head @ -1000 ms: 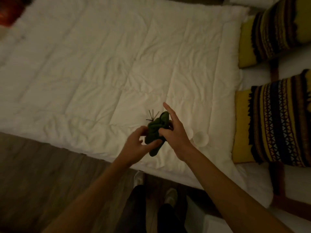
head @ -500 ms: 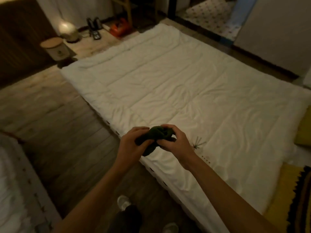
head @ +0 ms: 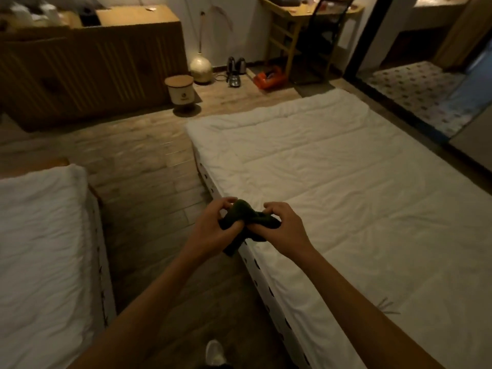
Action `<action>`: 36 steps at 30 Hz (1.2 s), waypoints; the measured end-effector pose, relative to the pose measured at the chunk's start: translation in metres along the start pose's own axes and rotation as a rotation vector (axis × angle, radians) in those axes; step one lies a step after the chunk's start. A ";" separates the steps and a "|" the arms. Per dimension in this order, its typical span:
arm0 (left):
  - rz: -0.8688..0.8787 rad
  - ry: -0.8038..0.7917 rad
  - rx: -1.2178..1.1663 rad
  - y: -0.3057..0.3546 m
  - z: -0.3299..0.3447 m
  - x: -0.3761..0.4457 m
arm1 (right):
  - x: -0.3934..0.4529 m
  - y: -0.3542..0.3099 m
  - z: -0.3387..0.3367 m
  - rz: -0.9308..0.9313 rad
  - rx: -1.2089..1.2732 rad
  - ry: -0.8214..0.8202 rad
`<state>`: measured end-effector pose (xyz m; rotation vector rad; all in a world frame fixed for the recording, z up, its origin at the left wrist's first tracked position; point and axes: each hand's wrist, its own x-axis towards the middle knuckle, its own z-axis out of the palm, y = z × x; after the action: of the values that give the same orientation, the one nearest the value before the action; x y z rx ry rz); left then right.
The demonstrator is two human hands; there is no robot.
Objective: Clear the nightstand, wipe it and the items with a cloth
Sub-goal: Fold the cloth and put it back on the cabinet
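A dark green cloth (head: pixel 241 217) is bunched between both hands, in front of me over the near corner of the right bed. My left hand (head: pixel 213 230) grips its left end and my right hand (head: pixel 282 230) grips its right end; a loose tail hangs down below them. No nightstand is in view. A small sprig-like dark object (head: pixel 386 306) lies on the white duvet at the lower right.
A white-covered bed (head: pixel 346 182) fills the right, and a second bed (head: pixel 40 249) sits at the left with a wood-floor aisle (head: pixel 149 182) between. Farther off stand a round lidded bin (head: pixel 182 89), a glowing floor lamp (head: pixel 201 66), kettles (head: pixel 235 67), a desk with chair (head: pixel 314 35) and a long cabinet (head: pixel 93 62).
The view has swung left and up from the pillows and duvet to the foot of the room. Both hands keep hold of the cloth and have moved over the bed's edge.
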<state>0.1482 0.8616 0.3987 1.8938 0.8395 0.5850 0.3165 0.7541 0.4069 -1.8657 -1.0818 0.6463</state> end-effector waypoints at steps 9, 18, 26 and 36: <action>-0.149 0.012 -0.189 -0.039 -0.080 0.034 | 0.081 -0.034 0.056 -0.029 0.309 -0.297; -0.209 0.012 -0.116 -0.090 -0.155 0.153 | 0.239 -0.042 0.112 0.005 0.432 -0.358; -0.290 0.059 0.074 -0.111 -0.230 0.291 | 0.414 -0.063 0.139 -0.044 0.353 -0.421; -0.245 0.241 0.162 -0.155 -0.312 0.428 | 0.594 -0.093 0.200 -0.021 0.282 -0.596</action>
<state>0.1620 1.4128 0.4139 1.8493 1.2883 0.6156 0.4157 1.3795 0.3806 -1.4452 -1.2931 1.3225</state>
